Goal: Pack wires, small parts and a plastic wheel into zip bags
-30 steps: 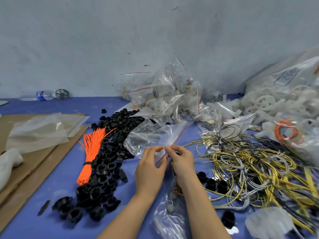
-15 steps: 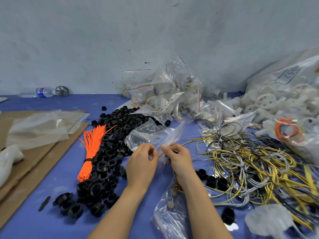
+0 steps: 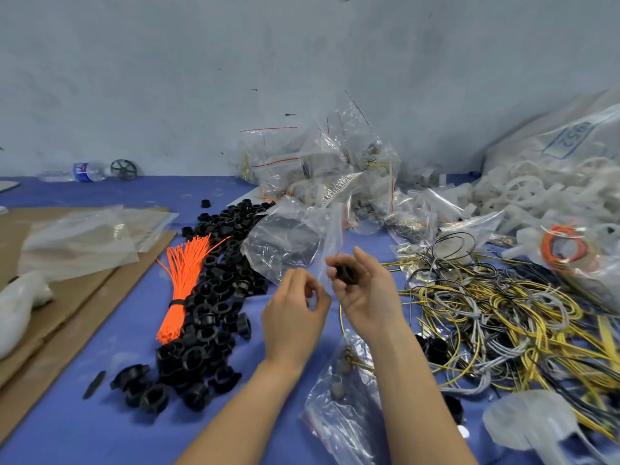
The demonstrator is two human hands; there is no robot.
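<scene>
Pinching zip bag [image 3: 288, 243] mouth: left fingers [image 3: 307, 280]; right fingers [image 3: 339, 275].

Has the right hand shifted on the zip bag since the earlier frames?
Yes. The right hand has left the zip bag seal, now nearer the wire pile, holding a black part.

big white sack [image 3: 553, 142] | handwritten no. "952", boxed | bottle label [image 3: 80, 169] unreadable
</scene>
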